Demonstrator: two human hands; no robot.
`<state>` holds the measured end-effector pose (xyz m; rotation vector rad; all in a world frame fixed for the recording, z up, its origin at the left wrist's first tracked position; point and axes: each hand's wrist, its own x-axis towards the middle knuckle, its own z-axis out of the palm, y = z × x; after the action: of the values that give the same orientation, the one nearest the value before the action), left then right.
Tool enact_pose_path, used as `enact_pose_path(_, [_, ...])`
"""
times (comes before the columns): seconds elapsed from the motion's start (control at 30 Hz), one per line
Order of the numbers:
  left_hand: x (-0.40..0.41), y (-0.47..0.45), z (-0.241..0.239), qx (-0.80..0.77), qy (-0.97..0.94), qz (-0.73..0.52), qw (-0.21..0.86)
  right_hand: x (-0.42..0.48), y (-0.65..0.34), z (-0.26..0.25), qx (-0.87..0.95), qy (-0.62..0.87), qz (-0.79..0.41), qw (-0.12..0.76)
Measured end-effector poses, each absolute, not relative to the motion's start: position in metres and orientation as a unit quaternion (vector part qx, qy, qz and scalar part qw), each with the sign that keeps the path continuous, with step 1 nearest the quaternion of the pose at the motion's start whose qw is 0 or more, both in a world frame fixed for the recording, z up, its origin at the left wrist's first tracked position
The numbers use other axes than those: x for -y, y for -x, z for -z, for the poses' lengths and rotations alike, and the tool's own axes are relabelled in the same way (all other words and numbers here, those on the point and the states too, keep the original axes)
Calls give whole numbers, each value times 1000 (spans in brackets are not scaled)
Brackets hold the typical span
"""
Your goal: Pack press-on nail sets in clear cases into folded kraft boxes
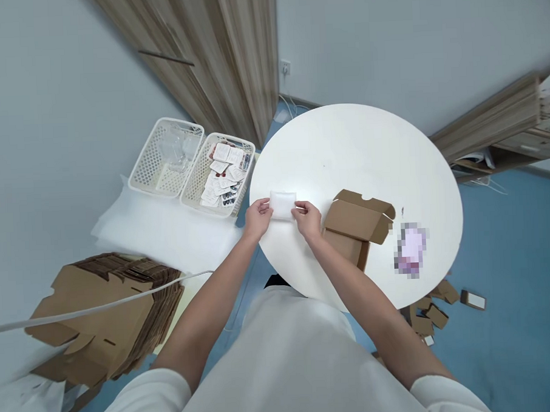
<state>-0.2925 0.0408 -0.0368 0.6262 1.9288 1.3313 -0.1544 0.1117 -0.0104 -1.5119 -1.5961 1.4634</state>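
Note:
A small white packet (283,204), which looks wrapped in foam sheet, is held just over the left part of the round white table (354,142). My left hand (258,219) pinches its left edge. On the opposite edge, the fingers of my right hand (308,219) are closed too. What lies inside the wrapping is hidden. Right beside my right hand, a brown cardboard box (360,217) rests with its lid folded open, partly covered by my right forearm.
Left of the table stand two white plastic baskets, one (166,156) with clear plastic pieces, the other (216,175) with many cards. White foam sheets (166,226) and stacked flat cardboard (110,310) lie nearer. A pixelated pinkish object (412,248) is on the table; small boxes (437,314) litter the floor.

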Motion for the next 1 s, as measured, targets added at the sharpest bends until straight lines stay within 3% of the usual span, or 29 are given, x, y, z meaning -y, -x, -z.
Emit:
enact_pose_path(0.13, [-29, 246, 15, -744, -321, -497, 311, -98, 102, -14, 606, 525, -521, 294])
enact_pose_path(0.33, [-27, 160, 1, -727, -393, -432, 362, -80, 3, -11, 595, 539, -501, 322])
enact_pose_path(0.7, [-35, 107, 9, -714, -506, -267, 403, -75, -51, 23, 577, 595, -503, 246])
enact_pose_path(1.0, [-29, 106, 23, -708, -464, -257, 466, -75, -50, 33, 648, 596, -444, 169])
